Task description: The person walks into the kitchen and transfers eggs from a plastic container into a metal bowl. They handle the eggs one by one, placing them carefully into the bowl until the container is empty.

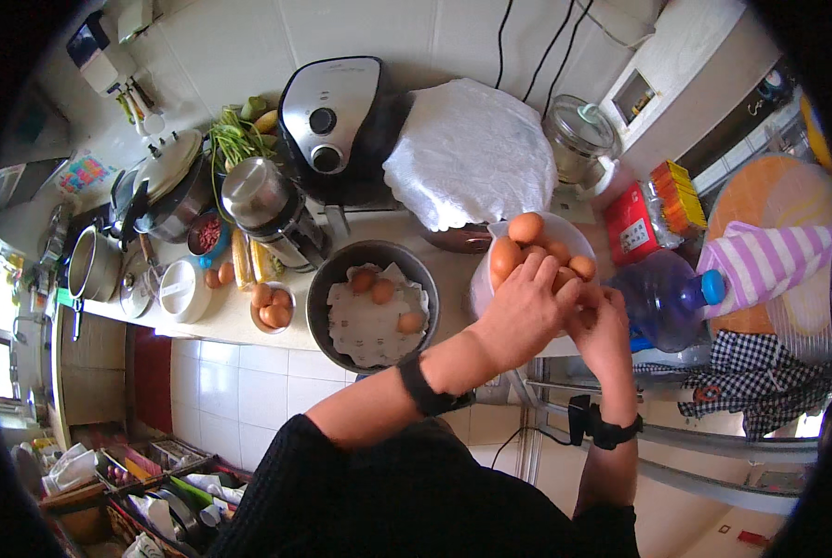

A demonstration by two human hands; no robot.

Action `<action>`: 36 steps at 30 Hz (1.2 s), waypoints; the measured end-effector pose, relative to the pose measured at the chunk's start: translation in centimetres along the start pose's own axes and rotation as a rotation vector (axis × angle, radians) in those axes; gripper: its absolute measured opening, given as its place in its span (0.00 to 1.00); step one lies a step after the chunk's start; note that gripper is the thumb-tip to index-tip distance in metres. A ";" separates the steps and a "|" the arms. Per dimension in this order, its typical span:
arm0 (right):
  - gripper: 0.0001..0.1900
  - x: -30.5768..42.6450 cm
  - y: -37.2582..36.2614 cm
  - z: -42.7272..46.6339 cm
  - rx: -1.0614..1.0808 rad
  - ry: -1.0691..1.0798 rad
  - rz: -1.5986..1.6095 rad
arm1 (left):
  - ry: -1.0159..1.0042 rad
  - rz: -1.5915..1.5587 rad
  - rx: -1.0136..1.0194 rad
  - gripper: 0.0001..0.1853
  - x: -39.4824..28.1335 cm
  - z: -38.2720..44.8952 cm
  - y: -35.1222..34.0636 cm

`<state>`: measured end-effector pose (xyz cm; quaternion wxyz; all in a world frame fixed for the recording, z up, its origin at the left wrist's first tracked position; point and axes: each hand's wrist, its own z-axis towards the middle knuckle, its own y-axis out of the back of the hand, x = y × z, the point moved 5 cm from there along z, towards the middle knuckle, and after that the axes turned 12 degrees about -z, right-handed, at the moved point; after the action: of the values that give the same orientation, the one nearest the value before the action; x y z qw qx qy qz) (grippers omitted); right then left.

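A pale translucent plastic container (pixel 480 282), heaped with brown eggs (pixel 525 229), stands toward the right of the counter. My left hand (pixel 533 296) reaches over the heap with its fingertips on the eggs. Beside it, at the container's near right side, is my right hand (pixel 600 324) with bent fingers. The two hands nearly meet, and whatever lies between the right fingers is mostly hidden. Left of the container sits a dark round pot (pixel 318 342) lined with a scalloped white paper sheet (pixel 367 328). Three eggs (pixel 382 291) lie apart on that sheet.
A white cup (pixel 271 329) holds several eggs near the counter's front edge. Behind stand an air fryer (pixel 332 104), a metal-lidded blender (pixel 255 188) and a silvery cloth-like cover (pixel 471 146) over a vessel. A blue-capped plastic bottle (pixel 660 300) lies close to my right hand.
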<state>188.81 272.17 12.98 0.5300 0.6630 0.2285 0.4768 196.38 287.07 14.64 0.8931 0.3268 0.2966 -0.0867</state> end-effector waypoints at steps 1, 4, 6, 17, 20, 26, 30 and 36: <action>0.13 0.9 0.8 -0.4 -0.090 0.096 0.019 | -0.008 -0.085 -0.098 0.28 -0.4 -0.7 1.5; 0.12 3.3 3.0 -2.2 -0.204 0.170 0.146 | 0.175 -0.134 -0.125 0.23 1.9 -5.3 6.9; 0.12 6.3 3.0 -4.0 -0.156 0.342 0.144 | 0.319 -0.008 -0.073 0.18 5.2 -9.0 10.3; 0.24 19.1 -27.9 -3.5 0.828 0.504 -0.514 | 0.760 0.249 0.973 0.19 21.8 -24.5 8.3; 0.25 19.3 -32.1 -4.3 0.906 0.590 -0.679 | 0.779 0.238 1.060 0.17 22.4 -25.2 6.4; 0.23 17.1 -37.1 -5.6 0.870 0.383 -0.497 | 0.763 0.092 1.007 0.16 22.9 -26.7 5.3; 0.22 16.1 -37.8 -5.6 0.840 0.318 -0.385 | 0.742 0.044 0.951 0.16 24.6 -28.9 4.0; 0.09 18.9 -27.8 -6.3 0.461 0.893 -0.498 | 0.556 0.014 0.975 0.22 25.9 -30.0 3.2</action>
<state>197.22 299.79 -5.38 0.3196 0.4216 0.6788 0.5092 204.23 309.56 -17.13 0.5275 0.7143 0.4444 -0.1187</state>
